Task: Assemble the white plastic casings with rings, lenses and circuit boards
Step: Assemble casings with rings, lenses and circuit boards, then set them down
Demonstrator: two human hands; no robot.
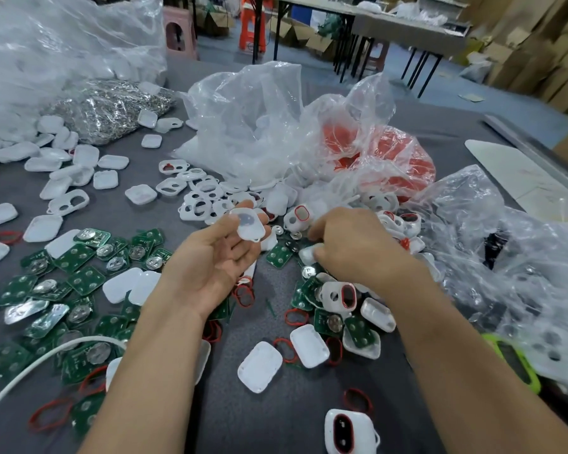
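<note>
My left hand is palm up over the grey table and pinches a white plastic casing between thumb and fingertips. My right hand reaches palm down into the pile of parts, its fingers curled around a small white piece. Green circuit boards with round metal discs lie scattered at the left. Red rings lie between my forearms. Several white front frames with openings lie beyond my hands. An assembled casing with a red ring sits near the bottom edge.
Clear plastic bags of white parts and a bag of red parts stand behind the pile. A big bag and a bag of metal pieces fill the far left. A white cable crosses the lower left.
</note>
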